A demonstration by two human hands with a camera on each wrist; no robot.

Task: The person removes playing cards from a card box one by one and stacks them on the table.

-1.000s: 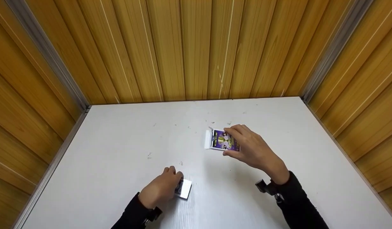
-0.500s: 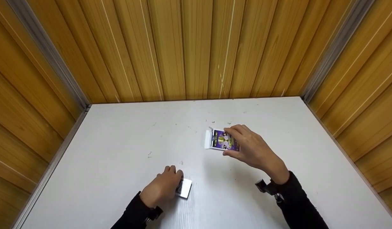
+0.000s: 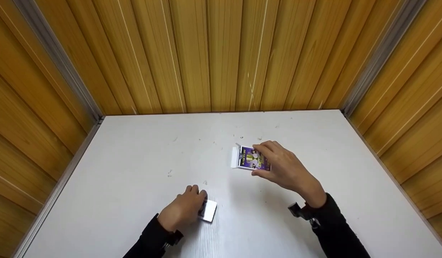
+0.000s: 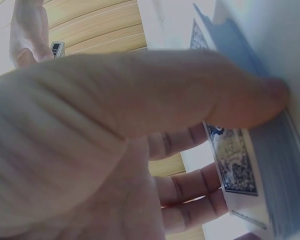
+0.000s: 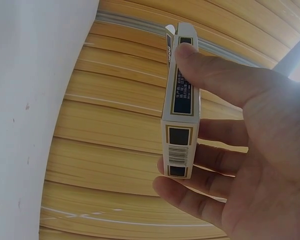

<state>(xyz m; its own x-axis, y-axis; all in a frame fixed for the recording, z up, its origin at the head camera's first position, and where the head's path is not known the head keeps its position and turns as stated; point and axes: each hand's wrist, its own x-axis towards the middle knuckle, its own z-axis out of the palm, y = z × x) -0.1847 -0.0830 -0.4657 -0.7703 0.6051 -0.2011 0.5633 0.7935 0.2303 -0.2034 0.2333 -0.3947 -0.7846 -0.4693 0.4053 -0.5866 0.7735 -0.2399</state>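
Note:
In the head view my left hand grips a deck of playing cards low on the table. The left wrist view shows the thumb pressed along the edges of the stacked cards, with the other fingers on the opposite side. Further right, my right hand holds a purple-fronted card box between thumb and fingers, its white end flap open toward the left. A barcode shows on the narrow end of the box in the right wrist view.
Both hands work over a white table with small dark marks on its surface. Yellow wood-patterned panels rise behind it and on both sides. Grey metal strips run up the corners. Each wrist carries a small camera mount.
The head view has shifted very slightly. Both hands keep the same holds, the left on the deck of cards and the right on the card box.

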